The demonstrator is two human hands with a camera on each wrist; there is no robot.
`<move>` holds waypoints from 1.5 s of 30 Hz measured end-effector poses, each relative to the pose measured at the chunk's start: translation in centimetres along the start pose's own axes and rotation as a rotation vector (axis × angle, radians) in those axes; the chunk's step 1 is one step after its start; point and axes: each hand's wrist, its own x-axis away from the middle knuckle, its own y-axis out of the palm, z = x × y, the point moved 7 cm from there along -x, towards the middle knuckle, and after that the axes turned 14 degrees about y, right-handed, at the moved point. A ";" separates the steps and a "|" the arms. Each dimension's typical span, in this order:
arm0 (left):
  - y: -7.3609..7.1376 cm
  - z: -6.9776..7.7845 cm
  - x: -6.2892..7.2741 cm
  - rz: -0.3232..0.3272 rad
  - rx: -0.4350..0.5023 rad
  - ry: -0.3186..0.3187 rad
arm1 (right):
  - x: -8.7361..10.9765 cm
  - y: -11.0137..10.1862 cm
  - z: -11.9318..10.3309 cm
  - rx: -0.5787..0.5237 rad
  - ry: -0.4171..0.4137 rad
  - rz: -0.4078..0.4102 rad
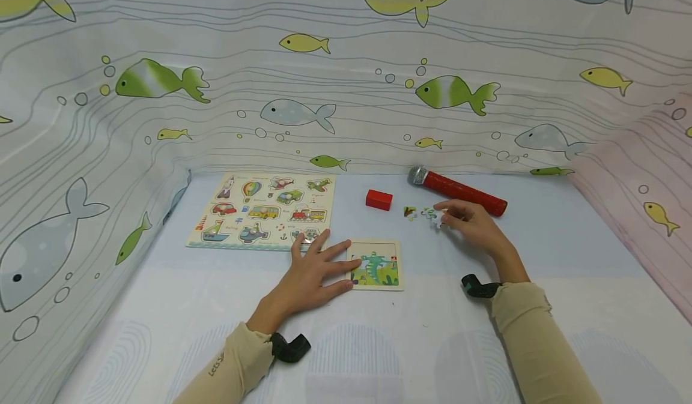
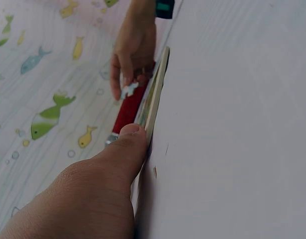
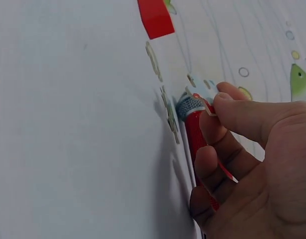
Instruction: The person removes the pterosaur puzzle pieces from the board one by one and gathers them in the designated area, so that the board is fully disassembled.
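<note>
A small wooden jigsaw tray [image 1: 400,267] with a green dinosaur picture lies on the table, its upper part showing bare wood. My left hand [image 1: 309,275] rests at its left side, fingers spread, with fingertips on the tray's left edge. In the left wrist view the thumb [image 2: 130,142] lies along that edge. My right hand [image 1: 476,227] pinches a jigsaw piece [image 3: 204,93] between thumb and index finger, raised off the table. Two loose jigsaw pieces, a brown-and-green one [image 1: 409,212] and a green-and-white one [image 1: 429,212], lie close to the right fingertips.
A larger picture board [image 1: 202,239] of vehicles lies to the left, its lower right corner under the left fingers. Behind the loose pieces are a red block [image 1: 379,200] and a red microphone [image 1: 465,192] with a silver head. A fish-patterned cloth wall [image 1: 357,92] rises behind.
</note>
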 end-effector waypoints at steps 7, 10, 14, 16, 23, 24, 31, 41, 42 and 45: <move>0.0 0.0 0.0 -0.001 -0.008 0.003 | 0.0 -0.8 0.8 -0.001 0.061 0.082; 0.0 0.0 0.0 0.001 -0.007 0.005 | -0.2 -1.0 1.4 0.010 0.115 0.110; 0.0 0.0 0.0 0.004 -0.008 0.010 | -0.3 -1.0 2.0 0.007 0.167 0.135; 0.0 -0.1 0.0 0.005 -0.008 0.011 | -0.3 -1.1 2.2 0.002 0.177 0.146; 0.0 0.0 0.0 0.004 -0.010 0.006 | -0.3 -1.3 2.6 0.040 0.204 0.185; 0.0 -0.1 0.0 0.004 -0.010 0.005 | -0.3 -1.3 2.6 0.053 0.213 0.192; -0.1 0.0 0.0 0.005 0.003 0.002 | -0.2 -1.5 3.3 0.087 0.248 0.259; 0.0 0.0 0.0 0.005 -0.004 0.000 | -0.1 -1.9 3.5 0.108 0.221 0.326; 0.0 0.0 0.0 0.003 -0.006 -0.001 | -0.2 -1.8 3.6 0.112 0.224 0.318; 0.1 -0.1 0.1 -0.001 -0.011 -0.005 | -0.3 -1.7 3.6 0.135 0.232 0.286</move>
